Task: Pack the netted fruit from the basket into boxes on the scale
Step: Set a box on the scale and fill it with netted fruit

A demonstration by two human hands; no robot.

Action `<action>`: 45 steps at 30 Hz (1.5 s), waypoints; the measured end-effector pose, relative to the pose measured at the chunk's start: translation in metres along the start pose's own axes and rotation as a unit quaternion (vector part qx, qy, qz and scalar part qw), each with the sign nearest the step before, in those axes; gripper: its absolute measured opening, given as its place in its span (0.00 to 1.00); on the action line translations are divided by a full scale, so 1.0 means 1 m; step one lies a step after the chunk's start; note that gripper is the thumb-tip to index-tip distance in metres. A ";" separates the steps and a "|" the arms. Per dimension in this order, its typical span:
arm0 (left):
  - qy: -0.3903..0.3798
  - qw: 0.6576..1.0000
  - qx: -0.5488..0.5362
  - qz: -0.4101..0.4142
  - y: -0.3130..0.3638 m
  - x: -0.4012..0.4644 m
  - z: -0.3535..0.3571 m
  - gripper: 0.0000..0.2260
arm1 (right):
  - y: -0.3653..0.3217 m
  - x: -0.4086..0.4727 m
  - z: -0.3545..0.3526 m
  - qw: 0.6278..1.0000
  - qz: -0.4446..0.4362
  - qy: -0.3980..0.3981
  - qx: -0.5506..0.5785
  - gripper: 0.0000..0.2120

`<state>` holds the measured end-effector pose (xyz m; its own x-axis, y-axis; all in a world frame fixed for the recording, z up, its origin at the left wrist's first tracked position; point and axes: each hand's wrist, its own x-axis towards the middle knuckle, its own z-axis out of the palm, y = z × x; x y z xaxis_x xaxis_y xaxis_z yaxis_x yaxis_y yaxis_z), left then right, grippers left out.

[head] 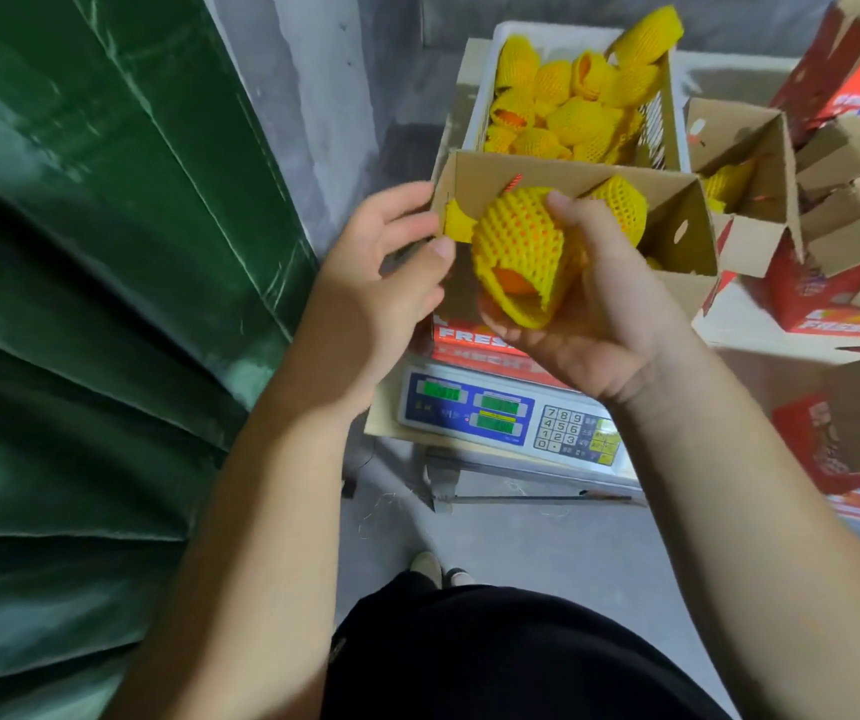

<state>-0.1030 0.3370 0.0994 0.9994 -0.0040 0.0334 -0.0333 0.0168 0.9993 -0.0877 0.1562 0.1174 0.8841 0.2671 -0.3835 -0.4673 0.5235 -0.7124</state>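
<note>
My right hand [594,309] grips an orange fruit in a yellow foam net [516,252], held just above the front of an open cardboard box [677,236] that stands on the digital scale [511,418]. My left hand [391,262] rests at the box's left corner, thumb close to the net's edge; its fingers look loosely curled. Another netted fruit [620,205] lies inside the box. Behind it, the white plastic basket [674,127] holds several yellow-netted fruits [568,101].
A second open box [750,148] with a netted fruit stands to the right of the basket. Red printed cartons [833,293] are stacked at the right. A green curtain [95,252] fills the left. The scale sits on a low metal stand above grey floor.
</note>
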 end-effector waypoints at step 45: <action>0.015 0.991 0.097 -0.087 -0.009 -0.010 -0.018 0.10 | 0.025 0.021 -0.014 0.786 -0.262 0.050 -0.558 0.15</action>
<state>-0.1123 0.3545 0.0901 0.9897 0.0404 -0.1373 0.1423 -0.1734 0.9745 -0.0812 0.1634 0.0839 0.9791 0.1574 0.1291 0.1925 -0.5099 -0.8384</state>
